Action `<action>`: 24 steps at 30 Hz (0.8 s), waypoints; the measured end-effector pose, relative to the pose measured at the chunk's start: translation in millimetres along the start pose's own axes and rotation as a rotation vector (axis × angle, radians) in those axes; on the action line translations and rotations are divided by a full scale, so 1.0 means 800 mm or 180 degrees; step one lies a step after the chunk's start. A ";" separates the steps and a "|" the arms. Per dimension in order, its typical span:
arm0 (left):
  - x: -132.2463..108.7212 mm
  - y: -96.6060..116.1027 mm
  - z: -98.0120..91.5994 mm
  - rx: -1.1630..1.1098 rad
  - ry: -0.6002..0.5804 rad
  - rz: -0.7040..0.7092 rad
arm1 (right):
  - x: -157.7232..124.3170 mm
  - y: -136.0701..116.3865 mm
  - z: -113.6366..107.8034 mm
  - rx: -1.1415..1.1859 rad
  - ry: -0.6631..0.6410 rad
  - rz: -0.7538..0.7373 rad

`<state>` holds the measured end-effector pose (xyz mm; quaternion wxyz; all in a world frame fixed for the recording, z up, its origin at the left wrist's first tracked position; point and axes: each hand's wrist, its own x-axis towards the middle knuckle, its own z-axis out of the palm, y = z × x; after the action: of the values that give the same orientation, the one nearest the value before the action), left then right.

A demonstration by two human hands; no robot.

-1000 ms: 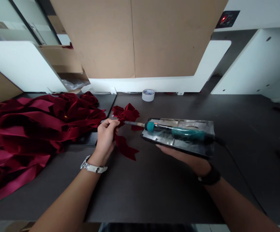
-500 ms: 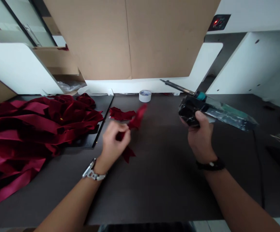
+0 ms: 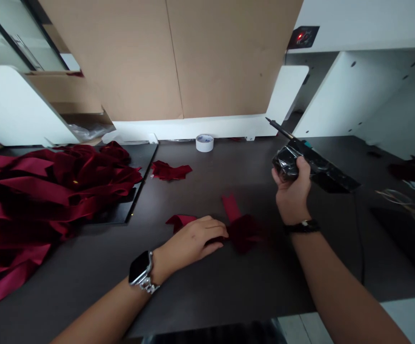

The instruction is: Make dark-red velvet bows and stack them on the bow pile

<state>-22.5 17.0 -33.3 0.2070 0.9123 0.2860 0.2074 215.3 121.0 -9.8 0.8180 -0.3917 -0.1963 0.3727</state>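
My left hand lies on the dark red velvet ribbon on the dark tabletop, fingers curled over one of its tails. Another ribbon tail sticks up from the bunched velvet beyond my fingertips. My right hand grips a black stand wrapped in clear plastic in the air above the table. A soldering iron lies along that stand, its thin tip pointing up and to the left. Most of the iron's handle is hidden behind my right hand and the stand.
A large heap of red ribbons lies on a black board at the left. A smaller ribbon piece and a roll of white tape sit farther back. A black cable runs down the table at the right.
My left hand has brought the ribbon nearer to me and pressed it onto the table. The stand and iron have tilted slightly in my right hand, and the view has turned a little to the right.
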 end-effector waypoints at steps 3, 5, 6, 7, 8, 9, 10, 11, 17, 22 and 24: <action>0.001 0.009 0.006 0.0396 -0.0122 0.0017 | 0.004 0.003 -0.003 -0.0030 0.0103 -0.0062; 0.000 0.015 0.010 0.0721 -0.0149 0.0011 | 0.006 0.005 -0.005 -0.0053 0.0151 -0.0173; 0.000 0.018 0.011 0.0856 -0.0160 0.0010 | 0.007 0.006 -0.006 -0.0070 0.0158 -0.0219; -0.002 0.021 0.011 0.0967 -0.0188 0.0024 | 0.008 0.007 -0.006 -0.0096 0.0165 -0.0246; -0.003 0.024 0.011 0.1063 -0.0232 0.0050 | 0.009 0.008 -0.007 -0.0129 0.0177 -0.0258; -0.005 0.027 0.011 0.1159 -0.0280 0.0080 | 0.010 0.010 -0.008 -0.0162 0.0195 -0.0251; -0.006 0.030 0.010 0.1265 -0.0323 0.0108 | 0.011 0.011 -0.008 -0.0195 0.0215 -0.0237; -0.006 0.033 0.010 0.1388 -0.0363 0.0131 | 0.012 0.012 -0.009 -0.0223 0.0233 -0.0224; 0.003 0.047 0.014 0.1833 -0.0570 0.0185 | 0.010 0.017 -0.009 -0.0270 0.0190 -0.0292; -0.009 0.034 -0.001 -0.1142 0.0471 -0.1216 | 0.013 0.019 -0.010 -0.0229 0.0201 -0.0171; -0.028 0.041 -0.011 -0.2564 0.0944 -0.1943 | 0.016 0.020 -0.012 -0.0224 0.0215 -0.0120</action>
<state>-29.6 -18.7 -15.5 0.5496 0.5965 0.4625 0.3581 222.0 132.6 -27.7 0.8168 -0.4288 -0.1889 0.3367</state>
